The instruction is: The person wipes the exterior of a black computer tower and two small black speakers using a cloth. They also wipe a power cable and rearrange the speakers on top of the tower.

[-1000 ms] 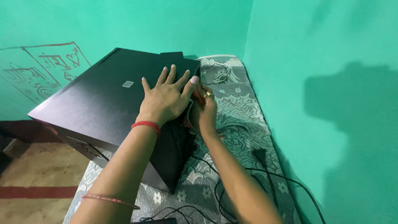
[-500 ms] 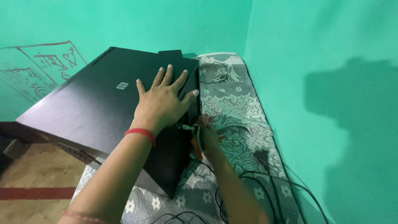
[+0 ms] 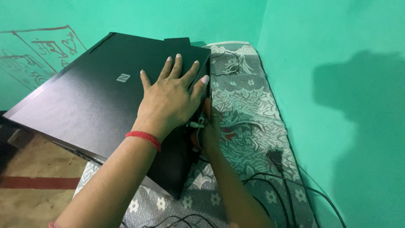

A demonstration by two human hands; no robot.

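Left hand pressed flat on a black device, right hand working at its rear edge.

The fingers of the left hand (image 3: pixel 171 99) are spread open and lie flat on the top panel of the large black device (image 3: pixel 97 99), fingertips near its far right corner; the wrist with a red thread band (image 3: pixel 143 138) bends back and the forearm runs down to the lower left. The right hand (image 3: pixel 207 131) is tucked against the device's right side, fingers curled near a small white plug (image 3: pixel 196 125); whether they grip it cannot be told, as the left hand and the device's edge hide most of them. The device sits tilted on the patterned mattress (image 3: pixel 249 109), overhanging its left edge. A black power plug (image 3: pixel 275 157) and cables lie near the mattress's right edge.
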